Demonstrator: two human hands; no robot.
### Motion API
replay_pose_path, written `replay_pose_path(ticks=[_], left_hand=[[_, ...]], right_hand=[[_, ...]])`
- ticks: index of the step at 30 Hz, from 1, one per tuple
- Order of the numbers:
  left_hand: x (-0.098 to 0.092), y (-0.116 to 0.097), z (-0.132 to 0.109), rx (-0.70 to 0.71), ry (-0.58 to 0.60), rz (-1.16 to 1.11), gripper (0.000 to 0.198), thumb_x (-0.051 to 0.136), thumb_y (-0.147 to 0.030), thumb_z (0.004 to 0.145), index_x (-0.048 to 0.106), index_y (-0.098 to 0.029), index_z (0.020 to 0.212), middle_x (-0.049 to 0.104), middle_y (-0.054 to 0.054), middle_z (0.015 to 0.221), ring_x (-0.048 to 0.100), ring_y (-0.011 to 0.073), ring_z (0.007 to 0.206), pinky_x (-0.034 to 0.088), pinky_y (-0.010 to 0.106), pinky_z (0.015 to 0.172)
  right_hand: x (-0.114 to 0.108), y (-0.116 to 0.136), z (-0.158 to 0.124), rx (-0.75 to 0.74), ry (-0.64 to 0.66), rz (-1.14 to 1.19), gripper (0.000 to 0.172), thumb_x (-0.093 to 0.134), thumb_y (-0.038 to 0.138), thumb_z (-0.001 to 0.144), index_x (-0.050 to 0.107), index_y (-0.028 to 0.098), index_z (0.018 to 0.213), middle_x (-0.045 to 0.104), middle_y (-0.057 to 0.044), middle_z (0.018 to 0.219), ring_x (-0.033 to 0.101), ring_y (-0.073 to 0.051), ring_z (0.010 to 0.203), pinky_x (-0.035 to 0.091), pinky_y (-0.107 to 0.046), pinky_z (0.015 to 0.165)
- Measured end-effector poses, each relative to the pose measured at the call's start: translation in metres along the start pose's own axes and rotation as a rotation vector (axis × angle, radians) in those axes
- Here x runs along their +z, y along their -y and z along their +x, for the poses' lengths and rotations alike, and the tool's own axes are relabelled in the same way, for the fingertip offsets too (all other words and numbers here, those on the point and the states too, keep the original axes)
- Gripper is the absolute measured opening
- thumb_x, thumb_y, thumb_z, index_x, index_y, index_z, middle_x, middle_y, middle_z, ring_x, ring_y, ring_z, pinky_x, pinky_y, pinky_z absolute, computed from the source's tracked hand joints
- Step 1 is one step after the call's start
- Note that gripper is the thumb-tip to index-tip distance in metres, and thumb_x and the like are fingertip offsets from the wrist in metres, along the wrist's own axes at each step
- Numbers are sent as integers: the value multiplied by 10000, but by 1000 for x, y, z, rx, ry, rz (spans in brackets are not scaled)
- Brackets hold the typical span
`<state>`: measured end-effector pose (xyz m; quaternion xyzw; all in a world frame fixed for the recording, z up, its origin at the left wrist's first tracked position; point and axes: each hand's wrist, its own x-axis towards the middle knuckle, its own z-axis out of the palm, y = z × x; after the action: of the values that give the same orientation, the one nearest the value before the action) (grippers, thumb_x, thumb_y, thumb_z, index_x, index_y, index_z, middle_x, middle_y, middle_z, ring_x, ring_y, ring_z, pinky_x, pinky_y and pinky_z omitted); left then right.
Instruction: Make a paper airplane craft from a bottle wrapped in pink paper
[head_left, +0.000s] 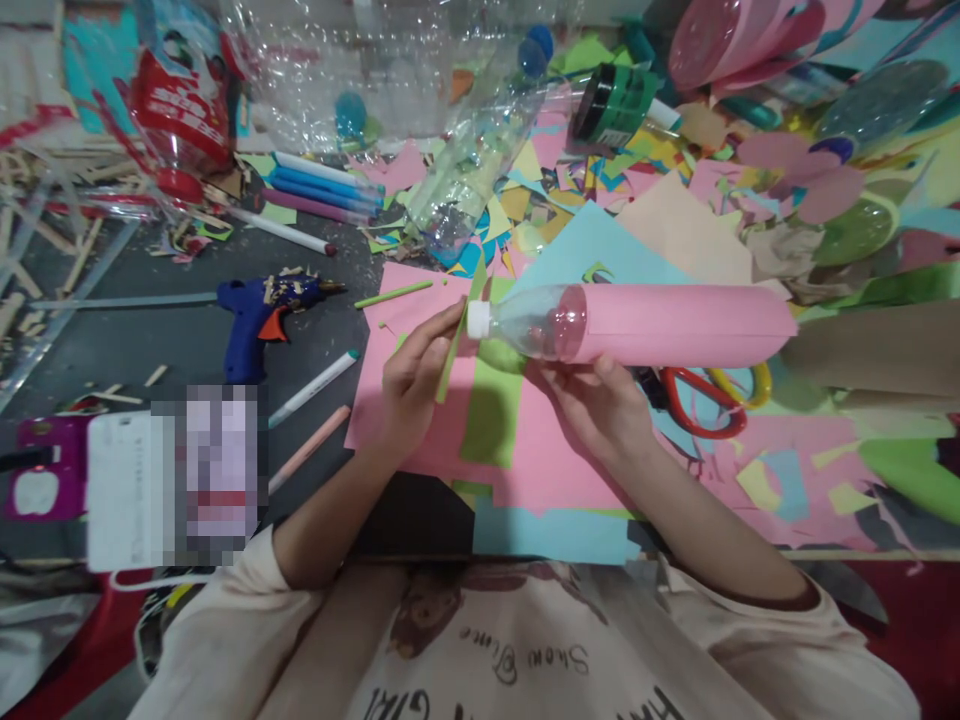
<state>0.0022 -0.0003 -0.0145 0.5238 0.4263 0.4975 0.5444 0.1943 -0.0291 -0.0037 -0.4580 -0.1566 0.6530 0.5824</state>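
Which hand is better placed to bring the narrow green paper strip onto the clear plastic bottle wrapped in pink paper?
Probably the left: the left hand seems to hold the strip beside the white plastic cap, while the right hand is occupied supporting the bottle along its near side.

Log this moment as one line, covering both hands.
left hand: holds narrow green paper strip near white plastic cap | right hand: holds pink-paper-wrapped clear plastic bottle sideways | nearby: blue plastic glue gun

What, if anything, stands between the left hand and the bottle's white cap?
The green paper strip in the left hand: in this view it slants between that hand and the white cap. Nothing else visible does.
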Motion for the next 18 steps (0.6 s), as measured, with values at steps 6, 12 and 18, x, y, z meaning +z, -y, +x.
replay_pose_path(ticks=[6, 12, 18], left_hand=[[-6, 9, 1, 103, -18, 11, 396, 711, -373, 857, 664, -287, 1241, 651, 42, 1307, 625, 220, 1211, 517, 354, 1050], [-15, 18, 7, 227, 37, 118, 466, 764, -468, 783, 684, -267, 1196, 678, 73, 1162, 644, 215, 1120, 544, 341, 963], [-18, 17, 9, 369, 55, 134, 466, 758, -491, 780, 656, -244, 1162, 711, 48, 1047, 705, 184, 981, 581, 292, 858]], right_hand=[[-1, 0, -1, 65, 12, 2, 423, 931, 425, 472, 728, 335, 832, 781, 77, 844, 731, -221, 868, 575, -471, 967], [-3, 1, 2, 42, 67, -4, 328, 899, 453, 499, 735, 343, 760, 785, 51, 862, 719, -266, 987, 556, -483, 960], [-4, -1, 1, 137, 174, 29, 329, 876, 441, 529, 754, 339, 817, 783, 56, 851, 714, -227, 954, 547, -435, 976]])
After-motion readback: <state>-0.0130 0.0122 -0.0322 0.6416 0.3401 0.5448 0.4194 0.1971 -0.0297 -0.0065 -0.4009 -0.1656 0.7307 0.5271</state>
